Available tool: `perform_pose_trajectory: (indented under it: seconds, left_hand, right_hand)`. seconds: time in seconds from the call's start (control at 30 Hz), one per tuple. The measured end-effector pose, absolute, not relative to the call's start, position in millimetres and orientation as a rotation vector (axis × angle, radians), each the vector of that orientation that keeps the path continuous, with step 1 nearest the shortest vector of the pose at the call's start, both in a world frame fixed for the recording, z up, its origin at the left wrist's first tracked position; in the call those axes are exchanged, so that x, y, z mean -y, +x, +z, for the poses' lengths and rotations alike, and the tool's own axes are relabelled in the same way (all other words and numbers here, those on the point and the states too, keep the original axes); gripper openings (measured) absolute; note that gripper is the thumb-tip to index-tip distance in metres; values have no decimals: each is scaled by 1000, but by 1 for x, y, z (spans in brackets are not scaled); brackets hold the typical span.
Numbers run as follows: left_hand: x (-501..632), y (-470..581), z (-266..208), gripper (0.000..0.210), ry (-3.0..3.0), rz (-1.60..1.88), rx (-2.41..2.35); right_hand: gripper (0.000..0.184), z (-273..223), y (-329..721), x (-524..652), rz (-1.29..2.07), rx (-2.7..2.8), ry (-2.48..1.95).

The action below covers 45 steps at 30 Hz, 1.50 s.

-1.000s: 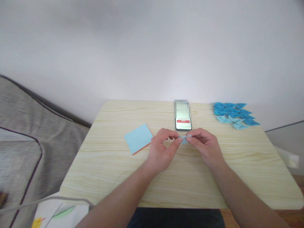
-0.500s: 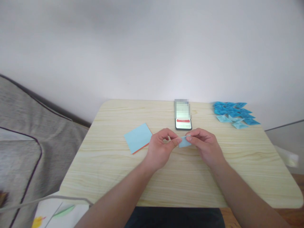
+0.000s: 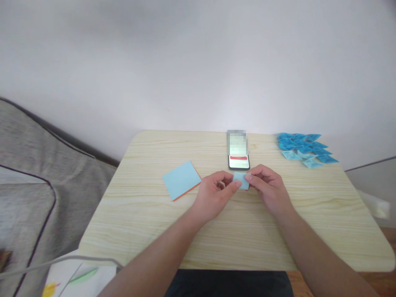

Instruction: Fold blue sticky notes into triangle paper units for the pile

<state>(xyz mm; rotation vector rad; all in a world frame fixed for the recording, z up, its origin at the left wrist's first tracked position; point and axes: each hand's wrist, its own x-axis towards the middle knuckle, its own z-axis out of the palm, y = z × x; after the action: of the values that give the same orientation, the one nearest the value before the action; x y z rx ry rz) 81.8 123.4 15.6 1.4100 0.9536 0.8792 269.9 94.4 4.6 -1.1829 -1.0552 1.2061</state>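
A small light-blue folded paper (image 3: 240,178) is held just above the table, in front of the phone. My left hand (image 3: 213,192) pinches its left side, the thumb lying across its face. At the upper right edge, the thumb and fingers of my right hand (image 3: 270,185) are closed on the same paper. Left of my left hand lies a stack of paper sheets (image 3: 182,180), light blue on top with an orange edge showing below.
Behind the hands a phone (image 3: 239,161) with a lit screen lies on the wooden table (image 3: 139,222). Several folded blue paper pieces (image 3: 305,146) are grouped at the back right. A grey sofa (image 3: 68,198) stands at left, with a cable (image 3: 77,258) crossing in front.
The folded paper has tilted so that more of its face shows. My left thumb has slid rightward onto it, while my right hand stays nearly in place.
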Motion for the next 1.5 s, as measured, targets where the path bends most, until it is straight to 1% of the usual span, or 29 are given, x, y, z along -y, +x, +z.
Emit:
perform_pose_trajectory:
  seconds: [0.2,0.37,0.6,0.73,0.93,1.17,1.5]
  left_hand:
    - [-123,80,18,32,1448,856,-962]
    - [-125,80,16,31,1362,895,-900]
    - [-125,80,17,20,1534,1008,-1030]
    - [-124,79,17,23,1540,1021,-1027]
    - [-129,79,10,19,1475,1082,-963]
    - [-132,79,10,21,1539,1151,-960]
    - [-130,78,8,19,1567,1187,-980]
  right_hand:
    - [13,0,270,-97,1239,1006,-1160]
    - [14,2,269,-98,1290,1059,-1162]
    - [19,9,268,-96,1168,1186,-1252]
    - [21,11,265,-96,1185,1174,-1237]
    - [21,12,263,-96,1188,1206,-1222]
    - [24,9,264,-96,1214,1297,-1193]
    - [23,5,265,-92,987,1411,-1382]
